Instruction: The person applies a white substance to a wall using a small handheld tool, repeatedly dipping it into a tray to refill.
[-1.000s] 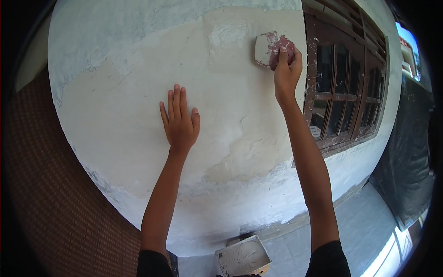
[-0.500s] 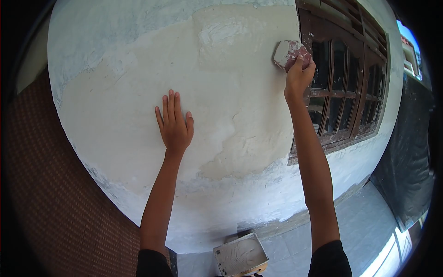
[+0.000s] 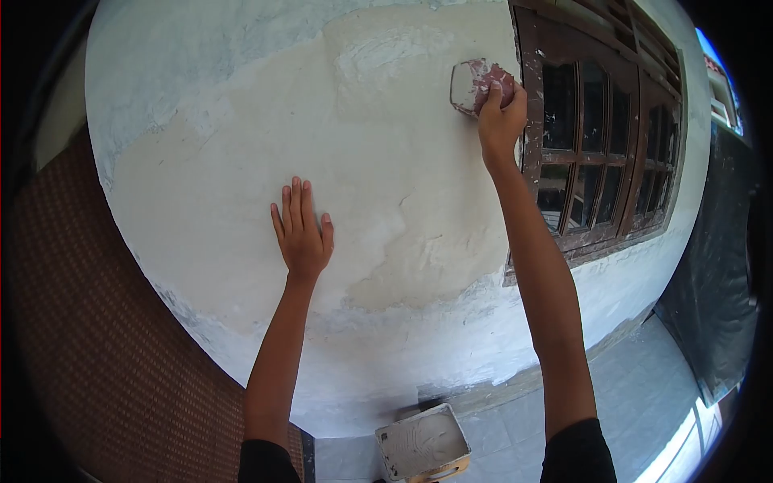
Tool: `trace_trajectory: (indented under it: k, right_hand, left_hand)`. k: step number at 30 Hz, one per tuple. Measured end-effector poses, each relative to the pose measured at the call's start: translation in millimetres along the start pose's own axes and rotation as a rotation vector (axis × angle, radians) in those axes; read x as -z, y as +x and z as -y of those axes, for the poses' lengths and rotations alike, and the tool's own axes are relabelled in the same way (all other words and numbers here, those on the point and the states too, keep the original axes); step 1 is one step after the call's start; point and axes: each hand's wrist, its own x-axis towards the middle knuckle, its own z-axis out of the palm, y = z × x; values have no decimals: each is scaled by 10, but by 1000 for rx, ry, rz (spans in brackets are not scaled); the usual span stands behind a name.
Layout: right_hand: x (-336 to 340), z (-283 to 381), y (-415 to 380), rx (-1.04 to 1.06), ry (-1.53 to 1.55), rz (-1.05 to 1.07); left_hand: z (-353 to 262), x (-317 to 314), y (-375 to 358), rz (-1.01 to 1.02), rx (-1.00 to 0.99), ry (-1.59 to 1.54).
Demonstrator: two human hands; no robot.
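My right hand [image 3: 502, 121] grips a reddish-brown putty scraper [image 3: 491, 80], smeared with pale putty, at the upper part of the wall beside the window frame. Its broad edge is at the wall surface, facing left. My left hand [image 3: 303, 241] lies flat on the wall [image 3: 241, 169], fingers stretched upward and thumb apart, with nothing in it. The wall between and around my hands carries a beige coat with rough, uneven patches. Below, on the floor, stands a tub of putty [image 3: 423, 441], its contents greyish white and streaked.
A brown wooden window [image 3: 592, 137] with glass panes borders the work area at right. Woven brown matting [image 3: 121, 346] runs along the left. A dark sheet [image 3: 708, 274] hangs at far right above the grey floor [image 3: 620, 402].
My right hand has moved left and slightly up with the putty scraper, away from the window frame. My left hand stays flat on the wall, slightly lower in view.
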Motion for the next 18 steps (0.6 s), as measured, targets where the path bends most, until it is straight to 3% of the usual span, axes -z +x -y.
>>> trace_trajectory:
  k: [1, 2, 5, 7, 9, 11, 14, 18]
  right_hand:
    - [140, -133, 139, 53, -192, -141]
    - [267, -255, 230, 52, -194, -138]
    - [410, -310, 263, -117, 36, -257]
    - [273, 99, -48, -140, 93, -184]
    - [69, 425, -392, -129, 269, 50]
    - [-131, 335, -579, 274, -117, 217]
    - [-273, 389, -729, 390, -166, 361]
    - [-158, 109, -418, 62, -194, 32]
  left_hand:
    - [-1, 2, -17, 26, -1, -4]
    - [-7, 7, -18, 29, 2, -4]
    - [-31, 11, -7, 0, 28, 21]
    - [-24, 5, -6, -5, 19, 17]
    - [-12, -2, -6, -3, 14, 15]
    - [2, -4, -23, 1, 10, 9]
    - [36, -1, -27, 42, -11, -12]
    - [49, -1, -18, 58, -4, -14]
